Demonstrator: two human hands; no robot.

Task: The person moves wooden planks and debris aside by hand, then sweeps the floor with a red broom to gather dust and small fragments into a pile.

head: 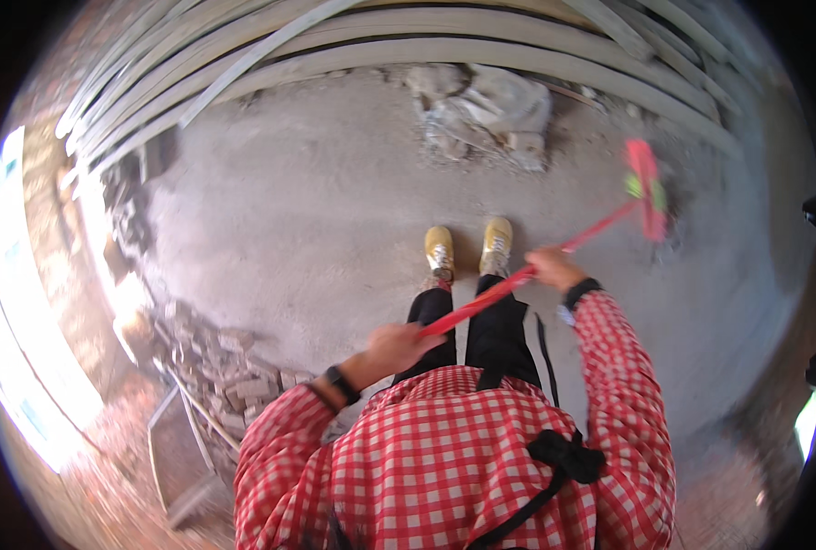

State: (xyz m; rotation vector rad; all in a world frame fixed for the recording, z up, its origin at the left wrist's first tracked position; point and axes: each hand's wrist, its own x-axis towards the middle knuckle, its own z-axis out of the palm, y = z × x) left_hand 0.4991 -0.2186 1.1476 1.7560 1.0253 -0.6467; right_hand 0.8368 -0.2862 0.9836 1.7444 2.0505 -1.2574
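A broom with a red handle (480, 301) slants across my body. My left hand (397, 349) is closed around its upper end, near my waist. Farther down the shaft, my right hand (554, 267) grips it just right of my legs. The pink and green broom head (645, 189) is at the right, blurred, over the concrete floor (311, 179). Dark debris (672, 206) lies beside the head; whether the bristles touch the floor I cannot tell.
Long wooden beams (504, 51) are stacked along the far side. A dusty white sack (504, 103) lies before them with crumbled debris. Broken bricks (243, 378) are heaped at the lower left, near a metal-framed panel (181, 454). My yellow shoes (497, 237) stand on the floor.
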